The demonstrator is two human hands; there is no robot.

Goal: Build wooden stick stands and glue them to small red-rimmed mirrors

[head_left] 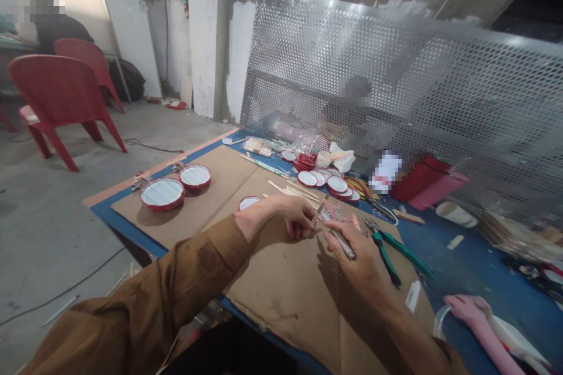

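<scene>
My left hand (299,217) is closed in a pinch above the cardboard (281,287); whatever its fingers hold is too small and hidden to name. Close beside it, my right hand (358,252) wraps round the pale handle of a knife (343,244), its thin blade rising toward my left fingertips. Behind the hands lie thin wooden sticks (301,190) and a scatter of small pink and pale bits (336,212). Just right of my right hand rest green-handled pliers (387,255). A round red-rimmed piece with a white top (249,202) is partly covered by my left wrist.
Two red-rimmed drum-like pieces (162,193) with sticks attached stand at the left. Several red-rimmed discs (336,184) and scissors (380,208) lie at the back. A perforated metal sheet (396,76) rises behind the table. Red chairs (61,94) and a seated person (57,26) are far left.
</scene>
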